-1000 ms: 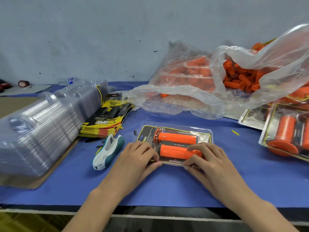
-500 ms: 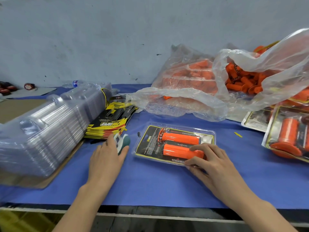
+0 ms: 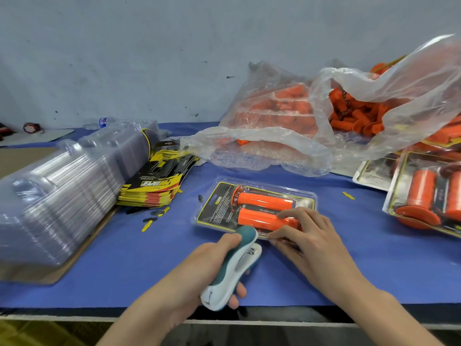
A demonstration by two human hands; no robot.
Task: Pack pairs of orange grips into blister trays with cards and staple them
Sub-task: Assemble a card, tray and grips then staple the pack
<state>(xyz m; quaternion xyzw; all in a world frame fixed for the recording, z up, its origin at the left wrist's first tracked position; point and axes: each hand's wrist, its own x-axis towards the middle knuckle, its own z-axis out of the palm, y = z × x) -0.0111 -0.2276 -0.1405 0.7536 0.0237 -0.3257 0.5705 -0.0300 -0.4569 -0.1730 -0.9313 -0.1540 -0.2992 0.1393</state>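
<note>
1. Stapler: the left hand has its fingers wrapped round it, and its nose sits at the near edge of the blister tray.
2. The right hand rests on that tray, fingers a little bent, pressing down on the near orange grip.
3. The tray lies flat on the blue counter with two grips and a card inside.
4. Empty trays and cards sit stacked at the left.
</note>
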